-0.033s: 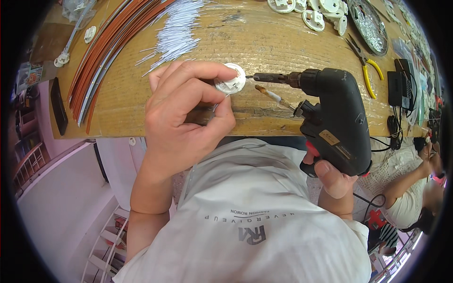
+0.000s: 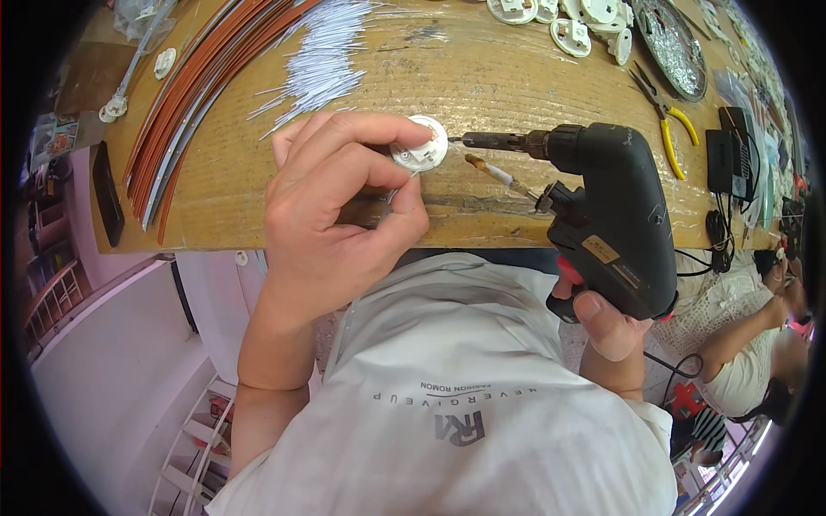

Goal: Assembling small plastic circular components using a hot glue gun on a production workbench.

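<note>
My left hand [image 2: 340, 211] is closed around the near-left side of a small round white plastic base [image 2: 423, 155] with raised fittings on its face. Its index finger presses on the top, while thumb and another finger pinch what looks like a thin pale wire at the lower edge. My right hand [image 2: 607, 327] grips the handle of a black pistol-shaped soldering gun [image 2: 624, 228] with a red trigger. The gun's dark tip points left and comes up against, or very near, the base's right edge. Beneath the barrel a feed tube [image 2: 499, 175] with a browned end juts out.
Thin white wires [image 2: 323, 64] lie beyond my left hand, beside a curved bundle of orange strips [image 2: 194, 86]. More white bases [image 2: 594, 26], a round metal tray [image 2: 680, 60] and yellow-handled pliers [image 2: 671, 138] sit at far right. A power adapter [image 2: 730, 159] trails cords. Another person's arm [image 2: 744, 335] shows right.
</note>
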Demonstrator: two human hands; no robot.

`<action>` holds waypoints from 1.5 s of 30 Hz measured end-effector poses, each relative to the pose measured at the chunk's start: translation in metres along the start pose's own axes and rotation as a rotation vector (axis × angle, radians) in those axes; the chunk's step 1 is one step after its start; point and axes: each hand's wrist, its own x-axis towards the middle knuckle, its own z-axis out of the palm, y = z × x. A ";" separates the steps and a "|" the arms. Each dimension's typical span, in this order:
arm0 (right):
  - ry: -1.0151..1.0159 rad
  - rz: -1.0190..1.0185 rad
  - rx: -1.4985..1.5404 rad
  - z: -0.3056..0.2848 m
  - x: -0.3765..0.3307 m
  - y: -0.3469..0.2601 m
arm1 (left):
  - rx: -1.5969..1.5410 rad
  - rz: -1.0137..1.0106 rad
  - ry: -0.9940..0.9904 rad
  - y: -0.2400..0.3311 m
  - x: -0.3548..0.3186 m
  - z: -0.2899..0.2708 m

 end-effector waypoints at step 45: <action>0.015 0.226 0.172 0.071 0.022 -0.009 | -0.069 -0.110 -0.252 0.041 -0.011 -0.023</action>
